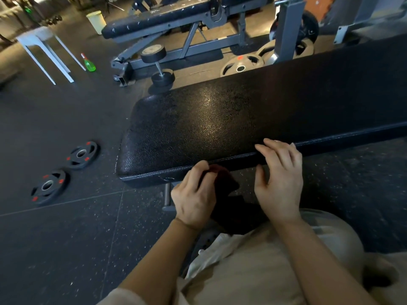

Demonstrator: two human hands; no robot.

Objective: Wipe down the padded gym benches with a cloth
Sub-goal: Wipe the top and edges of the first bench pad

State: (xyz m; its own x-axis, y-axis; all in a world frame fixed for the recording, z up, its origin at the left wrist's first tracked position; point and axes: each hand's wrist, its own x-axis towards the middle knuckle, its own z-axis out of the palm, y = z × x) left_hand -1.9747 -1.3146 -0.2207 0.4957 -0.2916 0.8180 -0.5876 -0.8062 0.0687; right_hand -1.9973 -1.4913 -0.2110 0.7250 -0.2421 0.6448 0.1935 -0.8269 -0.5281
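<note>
Black padded gym bench [220,124], pebbled vinyl with a glossy sheen, rounded corners and a stitched seam along the near edge; far end cut off at the frame's right side. Left hand [195,194], against the near side wall of the bench, fingers curled around a dark red cloth [222,183] bunched at that wall; most of the cloth in shadow below the bench, outline hard to make out. Right hand [280,179], just right of the cloth, fingers relaxed and spread, tips resting on the bench's near top edge, holding nothing. Beyond the bench: round-headed black dumbbell [157,67] leaning upright, and a second grey-framed bench with scuffed black padding [167,20], partly cut off at the top. Left of the bench, on speckled rubber floor [66,238]: two black weight plates with red marks [66,170]. Farther off, a green spray bottle [89,63] beside a white plastic stool [44,49].
</note>
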